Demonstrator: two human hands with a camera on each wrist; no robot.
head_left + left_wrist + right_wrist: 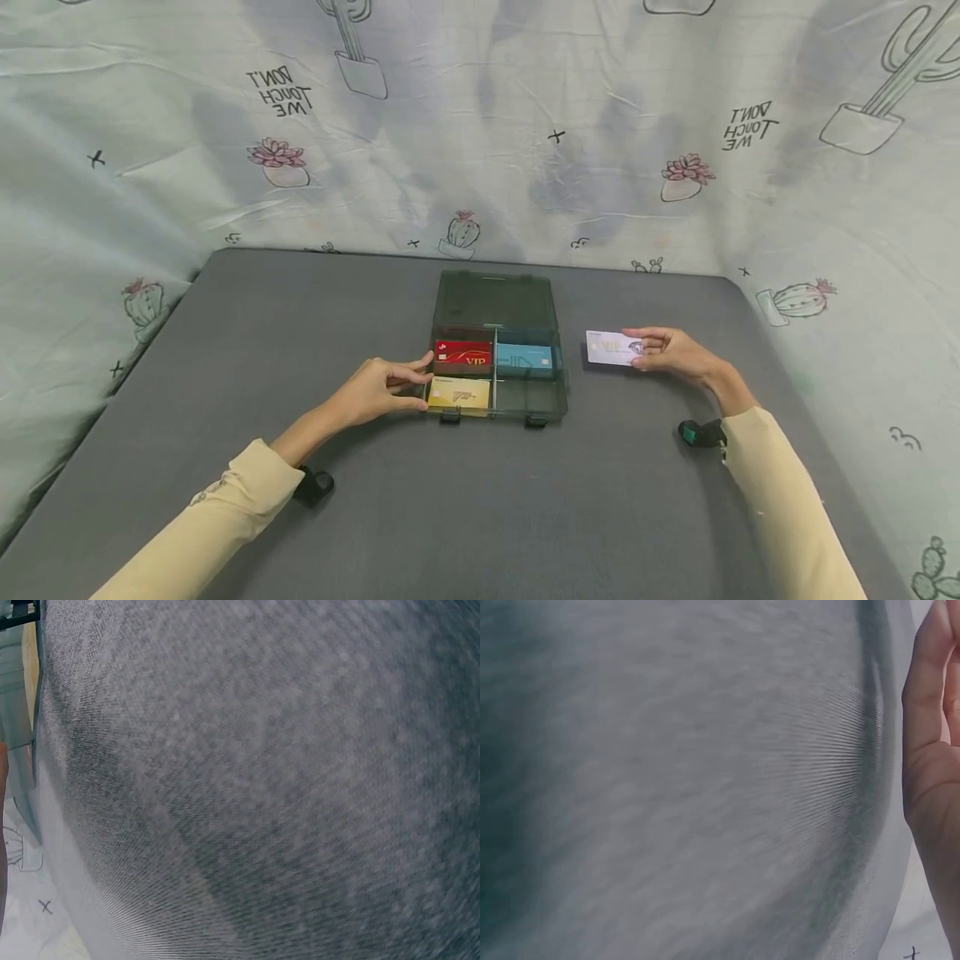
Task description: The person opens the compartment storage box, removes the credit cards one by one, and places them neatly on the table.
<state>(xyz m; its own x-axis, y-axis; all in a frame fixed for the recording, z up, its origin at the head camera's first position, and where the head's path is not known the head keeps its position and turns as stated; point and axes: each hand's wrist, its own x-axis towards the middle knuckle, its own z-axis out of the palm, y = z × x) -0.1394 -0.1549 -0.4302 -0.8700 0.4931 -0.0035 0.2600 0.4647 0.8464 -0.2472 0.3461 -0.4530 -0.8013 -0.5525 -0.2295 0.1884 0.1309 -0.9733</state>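
Observation:
In the head view my right hand [675,358] pinches a white VIP card [611,348] by its right end, fingers above and thumb below. The card is held to the right of a dark, see-through plastic box [528,398] with its lid [495,300] laid back. My left hand [378,390] is at the box's left side, fingertips and thumb spread along its edge. Inside the box, a red VIP card [463,354] lies back left, a blue card [523,358] back right and a gold card [459,393] front left. The front right compartment holds no card.
The box stands on a grey table [487,508] toward its far side. Two black latches [535,422] stick out at the box's front. A white cactus-print cloth [510,125] hangs behind the table and along both sides. Black wrist devices [701,433] sit under the sleeves.

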